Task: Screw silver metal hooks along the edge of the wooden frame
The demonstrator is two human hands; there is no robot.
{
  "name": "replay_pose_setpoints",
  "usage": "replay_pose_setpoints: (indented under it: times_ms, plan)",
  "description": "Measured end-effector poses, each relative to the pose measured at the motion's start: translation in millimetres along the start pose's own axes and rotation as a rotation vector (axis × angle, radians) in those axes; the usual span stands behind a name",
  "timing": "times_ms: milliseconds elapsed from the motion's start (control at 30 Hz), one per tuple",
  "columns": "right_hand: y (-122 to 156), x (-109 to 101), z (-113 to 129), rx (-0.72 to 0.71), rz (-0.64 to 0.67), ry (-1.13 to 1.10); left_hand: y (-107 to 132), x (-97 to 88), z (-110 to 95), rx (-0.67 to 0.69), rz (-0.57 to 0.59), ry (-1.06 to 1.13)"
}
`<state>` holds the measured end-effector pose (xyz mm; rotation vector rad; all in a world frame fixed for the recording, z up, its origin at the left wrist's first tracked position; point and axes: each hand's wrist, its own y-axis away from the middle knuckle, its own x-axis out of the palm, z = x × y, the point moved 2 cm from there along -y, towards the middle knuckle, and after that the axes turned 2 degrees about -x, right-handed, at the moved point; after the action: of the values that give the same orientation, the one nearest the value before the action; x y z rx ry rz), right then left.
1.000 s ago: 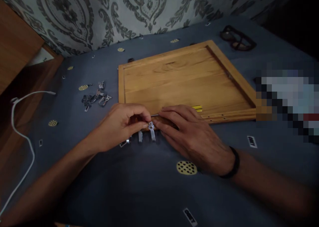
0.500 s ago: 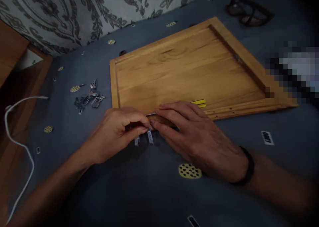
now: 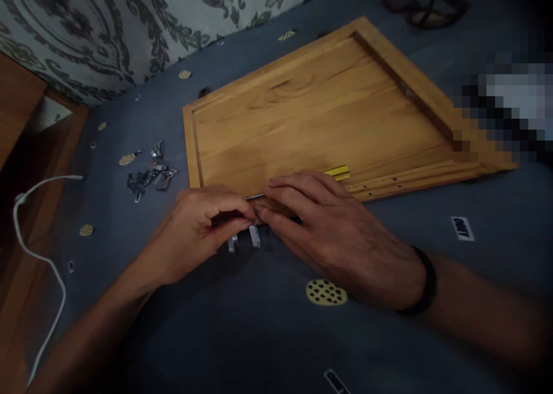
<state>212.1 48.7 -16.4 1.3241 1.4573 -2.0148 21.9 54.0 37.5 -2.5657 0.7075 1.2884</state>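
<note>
A framed wooden panel (image 3: 294,112), like a cabinet door, lies on the dark patterned cloth. At its near edge, my left hand (image 3: 203,230) pinches a small metal hinge (image 3: 254,237), whose flat arm sticks out toward me. Just left of it, another metal arm (image 3: 233,244) shows below my fingers. My right hand (image 3: 324,227) lies over the same edge with its fingers stretched out, thumb tip close to the hinge. Beneath those fingers lies a screwdriver (image 3: 334,172); its yellow handle shows on the right and its thin shaft on the left, the middle being hidden.
Several loose metal hinges (image 3: 151,175) are heaped left of the panel. A white cable (image 3: 41,258) runs along the left edge by wooden furniture (image 3: 21,100). Black-framed glasses (image 3: 425,5) lie at the far right, above a blurred-out object (image 3: 514,106). Patterned fabric (image 3: 173,19) rises behind.
The whole view has shifted slightly, with the panel appearing a little higher and further left. Both hands keep nearly the same grip and place at the panel's edge.
</note>
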Motion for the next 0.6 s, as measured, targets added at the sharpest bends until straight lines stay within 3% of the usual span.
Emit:
replay_pose_setpoints:
  times_ms: [600]
  plan:
    - [1.1, -0.4, 0.8, 0.028, -0.009, -0.023, -0.5, -0.9, 0.7, -0.005, 0.005, 0.071]
